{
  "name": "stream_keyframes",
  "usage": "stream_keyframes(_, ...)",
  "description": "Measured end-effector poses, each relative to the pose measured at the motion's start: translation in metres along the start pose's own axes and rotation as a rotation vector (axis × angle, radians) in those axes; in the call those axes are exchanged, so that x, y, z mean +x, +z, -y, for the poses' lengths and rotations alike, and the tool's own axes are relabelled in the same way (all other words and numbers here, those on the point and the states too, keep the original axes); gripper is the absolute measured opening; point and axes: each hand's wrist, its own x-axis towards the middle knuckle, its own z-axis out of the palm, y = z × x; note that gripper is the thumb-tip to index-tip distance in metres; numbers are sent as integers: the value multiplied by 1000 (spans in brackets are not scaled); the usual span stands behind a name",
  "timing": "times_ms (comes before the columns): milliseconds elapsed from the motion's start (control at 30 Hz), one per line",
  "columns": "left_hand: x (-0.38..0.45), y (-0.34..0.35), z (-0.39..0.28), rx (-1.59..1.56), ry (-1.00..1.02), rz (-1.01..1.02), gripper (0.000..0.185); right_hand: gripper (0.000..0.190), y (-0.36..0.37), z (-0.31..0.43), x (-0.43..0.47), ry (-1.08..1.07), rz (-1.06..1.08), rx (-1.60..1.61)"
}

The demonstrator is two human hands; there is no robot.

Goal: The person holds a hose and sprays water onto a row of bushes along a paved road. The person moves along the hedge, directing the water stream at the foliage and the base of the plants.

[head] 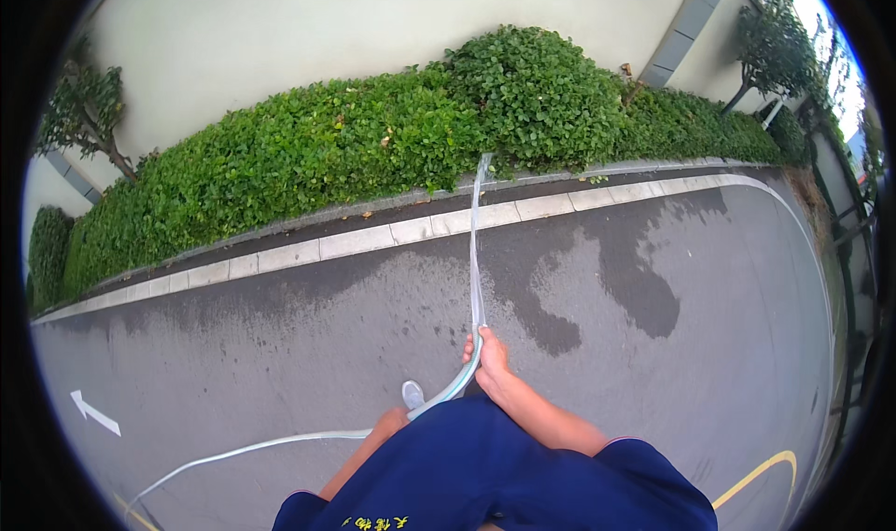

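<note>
A pale translucent hose (pixel 280 441) runs in from the lower left and curves up in front of my body. My right hand (pixel 488 354) is closed around the hose near its open end. Farther back along it, my left hand (pixel 394 420) grips the hose beside my dark blue shirt, partly hidden by the shirt. From the hose end a stream of water (pixel 476 251) shoots forward across the pavement to the foot of a rounded green bush (pixel 535 97). A trimmed green hedge (pixel 315 146) stretches to the left of it.
A light stone kerb (pixel 413 230) runs along the hedge, with a pale wall (pixel 315 27) behind. Wet patches (pixel 640 293) darken the asphalt. My shoe (pixel 413 394) shows beside the hose. Small trees stand at far left and far right; a white arrow (pixel 94 413) marks the road.
</note>
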Motion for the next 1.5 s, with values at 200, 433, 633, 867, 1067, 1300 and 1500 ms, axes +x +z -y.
stream_keyframes(200,-13,56,1,-64,-128,-233,38,32,2,6,23,209,264,-163)
stream_keyframes(433,-51,169,-63,-105,-383,-523,30,29,-39,17,24,425,530,-399)
stream_keyframes(633,-101,197,-126,-182,-478,-621,25,29,-51,62,-35,473,608,-448)
stream_keyframes(867,-95,285,-152,-240,-510,-744,24,26,-110,86,-61,490,728,-495)
stream_keyframes(1067,-104,391,-195,-294,-487,-740,25,28,-208,108,-83,445,720,-618)
stream_keyframes(1300,-113,465,-259,-361,-431,-689,29,30,-284,164,-125,410,669,-642)
stream_keyframes(1500,-103,501,-327,-289,-464,-625,34,28,-341,215,-106,371,678,-614)
